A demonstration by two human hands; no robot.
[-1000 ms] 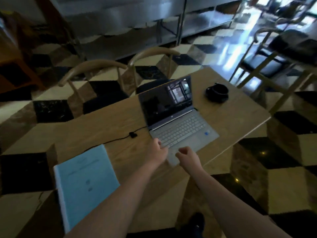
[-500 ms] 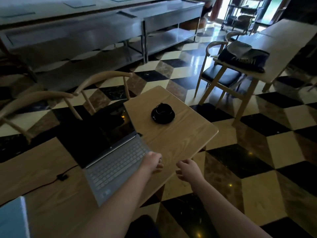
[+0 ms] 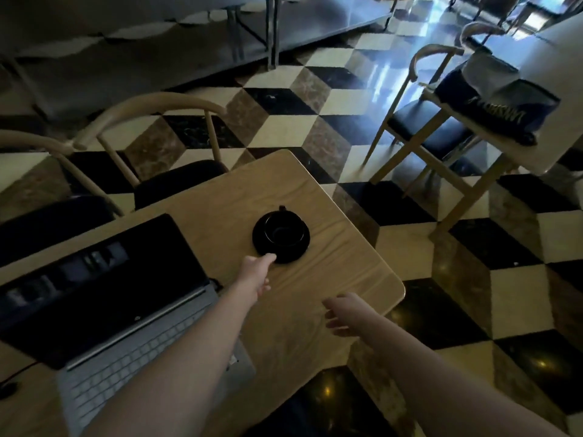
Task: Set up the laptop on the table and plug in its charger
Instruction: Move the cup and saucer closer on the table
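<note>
The left hand [image 3: 257, 272] stretches forward over the wooden table [image 3: 347, 279], fingers extended and closing on nothing, with the fingertips [image 3: 270, 257] at the near rim of a black saucer [image 3: 280, 238]; whether they touch it cannot be told. A black cup [image 3: 283, 230] sits on that saucer, just beyond the fingertips, its handle pointing away from the person.

To the right of that hand and nearer the person, the right hand [image 3: 342, 313] hovers above the table's near right corner, fingers loosely spread and holding nothing.

To the left of the left forearm, the laptop [image 3: 126, 310] stands open on the table, its dark screen tilted back and its silver keyboard [image 3: 132, 364] partly covered by the forearm. A small mark shows below the screen, too small to read. A black cable [image 3: 12, 378] with a small block lies at the far left edge, beside the laptop; where it joins the laptop cannot be seen.

Beyond the laptop and cup, two wooden chairs [image 3: 151, 108] with dark seats face the table. Far to the right of the cup, another chair [image 3: 426, 121] stands by a pale table [image 3: 536, 152] carrying a dark blue bag [image 3: 504, 105] with white lettering, upside down in the head view and not legible. The floor [image 3: 331, 99] is tiled in black, cream and brown.
</note>
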